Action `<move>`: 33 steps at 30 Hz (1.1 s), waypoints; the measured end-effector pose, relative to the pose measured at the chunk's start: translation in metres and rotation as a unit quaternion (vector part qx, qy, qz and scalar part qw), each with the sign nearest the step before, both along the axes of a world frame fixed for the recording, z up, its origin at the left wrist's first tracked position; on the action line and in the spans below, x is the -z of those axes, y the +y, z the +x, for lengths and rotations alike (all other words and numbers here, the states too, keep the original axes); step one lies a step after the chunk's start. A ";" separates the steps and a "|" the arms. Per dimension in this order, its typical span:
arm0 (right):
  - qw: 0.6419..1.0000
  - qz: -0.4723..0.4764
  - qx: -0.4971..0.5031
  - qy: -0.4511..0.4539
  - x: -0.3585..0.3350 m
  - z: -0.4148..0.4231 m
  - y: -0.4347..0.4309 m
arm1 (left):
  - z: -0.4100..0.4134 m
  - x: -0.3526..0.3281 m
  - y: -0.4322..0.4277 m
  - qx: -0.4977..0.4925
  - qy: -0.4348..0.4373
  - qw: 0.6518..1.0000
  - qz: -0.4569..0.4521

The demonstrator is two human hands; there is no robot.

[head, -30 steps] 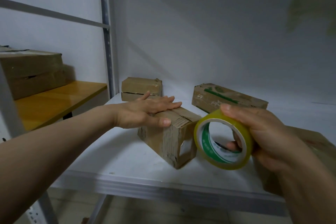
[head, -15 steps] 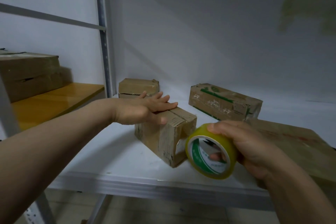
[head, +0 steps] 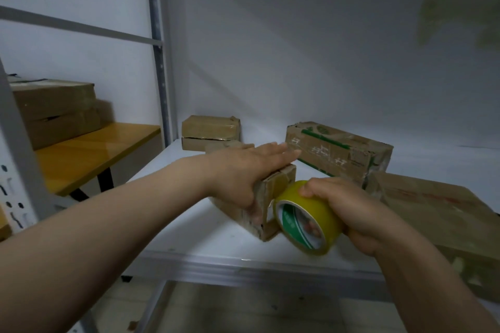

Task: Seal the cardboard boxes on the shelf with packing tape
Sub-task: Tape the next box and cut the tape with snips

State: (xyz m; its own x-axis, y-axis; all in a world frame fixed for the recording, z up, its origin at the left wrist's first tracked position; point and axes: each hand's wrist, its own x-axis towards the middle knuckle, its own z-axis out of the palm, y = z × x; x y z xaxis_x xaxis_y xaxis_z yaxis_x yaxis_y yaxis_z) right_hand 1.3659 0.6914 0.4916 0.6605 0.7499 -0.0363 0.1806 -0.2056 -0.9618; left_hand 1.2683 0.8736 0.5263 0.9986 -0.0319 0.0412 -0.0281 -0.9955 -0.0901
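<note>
White metal shelf [head: 205, 235]: task items carried near front edge.
Left hand [head: 240, 170]: laid flat on top of small brown cardboard box [head: 276, 192]; fingers straight, thumb pressed against near side; nothing gripped.
Box: long axis run back-left to front-right; end face turned toward right hand.
Yellow packing-tape roll with green-printed core [head: 308, 222]: set just right of that end face, touching or nearly so.
Right hand [head: 354, 213]: fingers curled round roll, roll gripped.
Judged: tape to be drawn along long axis, up over end and away.
</note>
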 end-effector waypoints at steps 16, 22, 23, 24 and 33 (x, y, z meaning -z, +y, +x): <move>0.954 0.288 -0.078 0.025 -0.082 -0.023 0.044 | 0.001 -0.023 0.076 0.182 0.089 0.757 -0.622; 0.957 0.282 -0.060 -0.021 -0.072 -0.027 0.072 | 0.001 -0.006 0.097 0.096 0.015 0.714 -0.694; 0.957 0.284 -0.052 -0.016 -0.072 -0.025 0.075 | 0.002 -0.008 0.096 0.082 -0.009 0.721 -0.688; 0.957 0.287 -0.039 -0.006 -0.072 -0.021 0.079 | 0.002 -0.009 0.095 0.058 -0.040 0.732 -0.678; 0.965 0.251 -0.003 0.072 -0.074 -0.005 0.098 | 0.020 -0.009 0.059 -0.116 -0.223 0.727 -0.639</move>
